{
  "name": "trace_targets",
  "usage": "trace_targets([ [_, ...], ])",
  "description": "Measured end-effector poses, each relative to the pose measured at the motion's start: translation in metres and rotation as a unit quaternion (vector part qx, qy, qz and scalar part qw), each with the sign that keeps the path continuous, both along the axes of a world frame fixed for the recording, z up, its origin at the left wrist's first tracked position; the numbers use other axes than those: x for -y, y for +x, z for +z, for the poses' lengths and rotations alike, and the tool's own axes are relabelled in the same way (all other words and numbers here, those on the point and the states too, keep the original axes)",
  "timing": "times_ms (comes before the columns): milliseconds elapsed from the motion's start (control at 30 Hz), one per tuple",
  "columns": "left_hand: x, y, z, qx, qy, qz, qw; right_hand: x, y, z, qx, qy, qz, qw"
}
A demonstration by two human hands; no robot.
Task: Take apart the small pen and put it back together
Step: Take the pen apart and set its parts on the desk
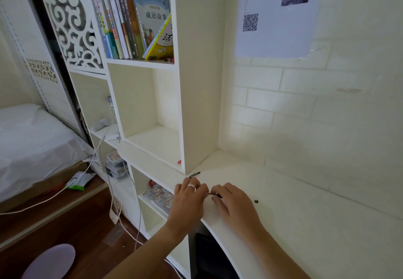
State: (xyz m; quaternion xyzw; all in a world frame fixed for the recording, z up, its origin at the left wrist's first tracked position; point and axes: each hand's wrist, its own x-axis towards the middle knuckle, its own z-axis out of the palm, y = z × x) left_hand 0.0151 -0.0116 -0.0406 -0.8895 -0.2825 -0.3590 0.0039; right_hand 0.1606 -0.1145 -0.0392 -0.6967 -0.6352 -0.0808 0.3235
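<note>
A short dark pen part point(215, 195) shows between my two hands, just above the white desk point(305, 224). My left hand point(189, 200), with a ring on one finger, pinches its left end. The fingers of my right hand point(233, 204) close on its right end. Most of that part is hidden by my fingers. A thin black pen piece point(194, 174) lies on the desk behind my left hand, near the shelf's foot. To the right of my right hand, a tiny black piece point(256, 201) rests apart on the desk.
A white bookshelf point(196, 104) stands at the desk's left end, with books point(135, 17) on its upper level. The tiled wall point(305, 104) carries a taped paper sheet point(277, 14). White cables point(98, 158), a bed point(32, 143) and a purple stool point(50, 261) sit at the left.
</note>
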Motion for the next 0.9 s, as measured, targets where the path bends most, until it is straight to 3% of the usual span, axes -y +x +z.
trace_targets([
  [167,-0.006,-0.008,0.002,-0.012,-0.012,-0.035,0.999,-0.002,0.003,-0.003,0.015,0.031,-0.029,0.999],
  [333,-0.022,-0.004,0.009,0.088,-0.142,-0.008,0.986,-0.002,0.003,-0.005,0.011,0.042,-0.066,0.997],
  [433,-0.035,0.011,0.02,0.081,-0.174,-0.005,0.981,-0.001,0.002,-0.005,0.007,0.039,-0.066,0.997],
  [533,-0.05,0.03,0.031,0.03,-0.144,0.007,0.989,-0.001,0.002,-0.004,-0.002,0.037,-0.067,0.997],
  [733,-0.068,0.061,0.047,-0.213,-0.012,0.008,0.977,-0.005,0.005,-0.005,-0.004,0.027,-0.07,0.997],
  [900,-0.07,0.078,0.044,-0.277,0.008,0.008,0.961,-0.007,0.006,-0.007,-0.002,0.02,-0.071,0.997],
])
